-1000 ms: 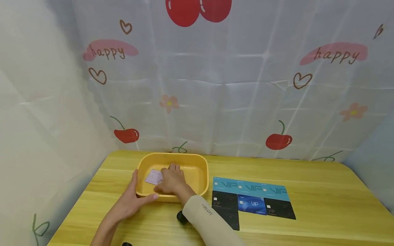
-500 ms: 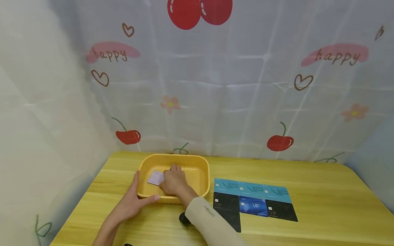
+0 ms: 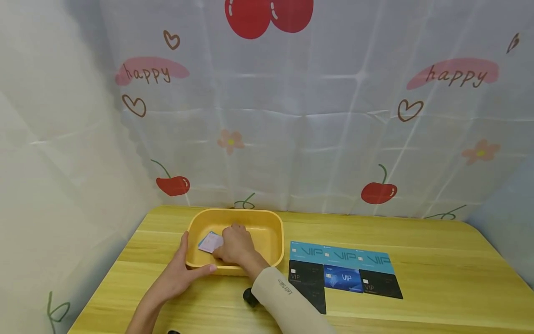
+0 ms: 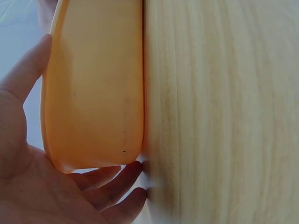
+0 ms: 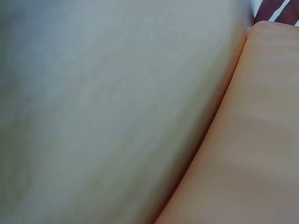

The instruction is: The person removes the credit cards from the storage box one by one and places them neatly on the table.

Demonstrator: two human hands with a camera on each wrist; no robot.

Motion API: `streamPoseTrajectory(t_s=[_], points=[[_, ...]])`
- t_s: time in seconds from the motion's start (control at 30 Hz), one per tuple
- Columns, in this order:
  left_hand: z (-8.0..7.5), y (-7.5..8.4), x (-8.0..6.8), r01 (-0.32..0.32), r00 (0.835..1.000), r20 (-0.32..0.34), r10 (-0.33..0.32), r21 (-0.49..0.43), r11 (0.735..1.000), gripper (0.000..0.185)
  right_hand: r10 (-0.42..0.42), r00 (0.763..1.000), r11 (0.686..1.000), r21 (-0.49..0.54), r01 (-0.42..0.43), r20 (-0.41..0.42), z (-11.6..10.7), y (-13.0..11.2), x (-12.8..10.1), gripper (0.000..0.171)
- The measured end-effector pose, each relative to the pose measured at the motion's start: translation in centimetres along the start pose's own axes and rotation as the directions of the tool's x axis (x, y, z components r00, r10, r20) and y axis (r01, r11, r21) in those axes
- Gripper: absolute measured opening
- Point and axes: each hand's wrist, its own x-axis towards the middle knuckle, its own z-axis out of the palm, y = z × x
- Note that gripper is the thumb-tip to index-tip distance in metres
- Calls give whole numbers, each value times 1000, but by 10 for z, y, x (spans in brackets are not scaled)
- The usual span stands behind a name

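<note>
A yellow plastic bin [image 3: 267, 241] stands on the table toward its back left. My left hand [image 3: 179, 273] grips the bin's near left corner, thumb along the front rim and fingers round the left end. In the left wrist view the fingers [image 4: 114, 186] bend against the bin's end wall. My right hand [image 3: 238, 243] reaches down inside the bin, fingers curled at a pale purple card [image 3: 211, 242]. A blue card [image 3: 202, 240] peeks out beneath it. The right fingertips are hidden behind the hand. The right wrist view shows mostly table and bin wall [image 5: 252, 126].
Right of the bin, several VIP cards lie edge to edge: light blue cards [image 3: 344, 256] in the back row, black cards [image 3: 384, 284] and a dark blue card [image 3: 344, 279] in front. A small black object [image 3: 250, 297] is beside the right sleeve [image 3: 288, 299]. A printed curtain [image 3: 304, 153] hangs behind.
The purple card has shifted and turned slightly in the bin, so the blue card's edge shows under it. My right fingers have curled closer together. My left hand keeps its place.
</note>
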Motion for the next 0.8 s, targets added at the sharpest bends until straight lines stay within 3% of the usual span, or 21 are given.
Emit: streamPoseTrajectory(t_s=[0.6,0.8], points=[[3,-1,3,-6,1000,8,6,-3,1000,123,29,999,988,155,-22,-43,-3,6,-4,32],[0,2,0,-7,1000,7,7,9,1000,122,4,997,981,192,11,-78,-5,6,-6,33]])
